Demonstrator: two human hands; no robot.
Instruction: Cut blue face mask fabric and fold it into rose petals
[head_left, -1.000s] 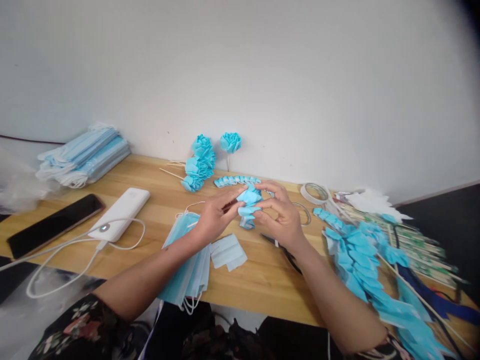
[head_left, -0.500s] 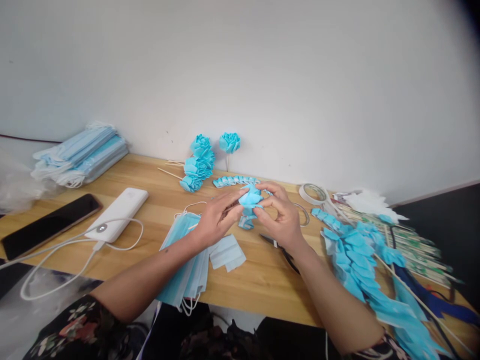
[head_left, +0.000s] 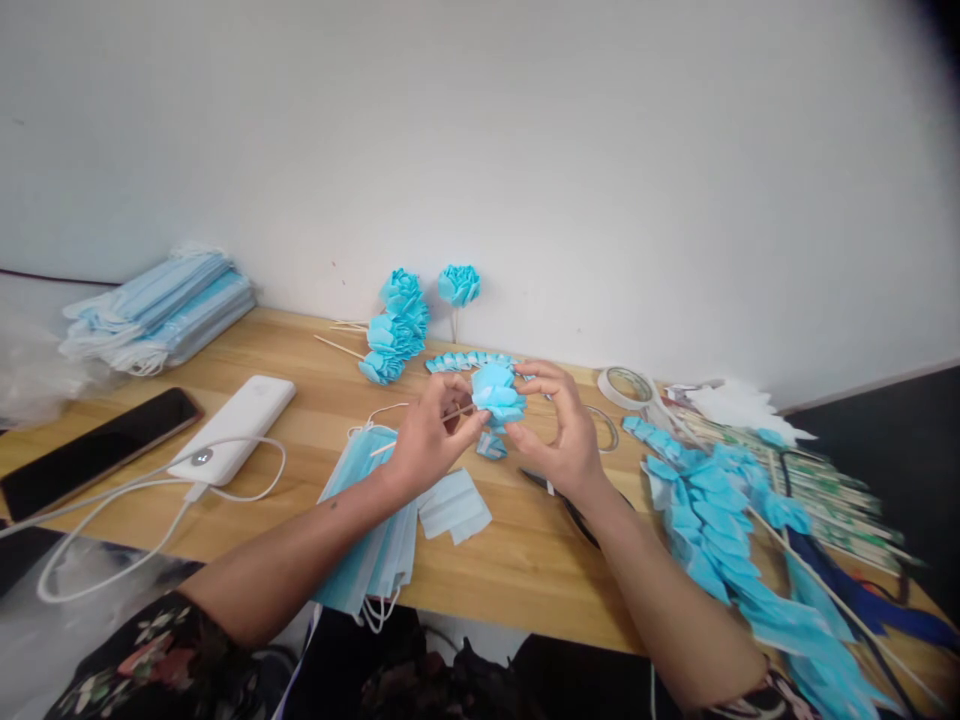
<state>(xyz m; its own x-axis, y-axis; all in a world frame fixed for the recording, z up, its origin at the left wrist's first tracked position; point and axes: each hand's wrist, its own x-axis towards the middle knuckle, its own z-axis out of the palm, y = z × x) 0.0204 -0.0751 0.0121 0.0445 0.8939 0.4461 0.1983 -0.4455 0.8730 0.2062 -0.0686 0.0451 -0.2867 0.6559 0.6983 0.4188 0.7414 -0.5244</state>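
My left hand [head_left: 435,430] is closed around a thin wooden stick [head_left: 459,411] that carries a blue flower [head_left: 497,392] of layered petals. The stick runs out below the hand, over a bundle of blue face masks [head_left: 367,520]. My right hand [head_left: 559,425] curves around the flower's right side, with thumb and fingertips at its petals. Just beneath the flower a small folded blue piece [head_left: 491,446] lies on the table. A row of folded blue petals [head_left: 469,362] lies behind the hands. Pale cut squares [head_left: 454,505] lie beside the masks.
Finished blue flowers on sticks [head_left: 394,335] lie near the wall, another flower [head_left: 459,286] standing beside them. Left are a mask stack [head_left: 161,310], a phone [head_left: 101,450] and a white power bank [head_left: 236,428]. Right are tape [head_left: 626,388], scissors [head_left: 574,510] and blue petal strips [head_left: 705,510].
The flower has tilted and turned, showing more petals and its stick in my left hand. My right fingers have spread wider around it.
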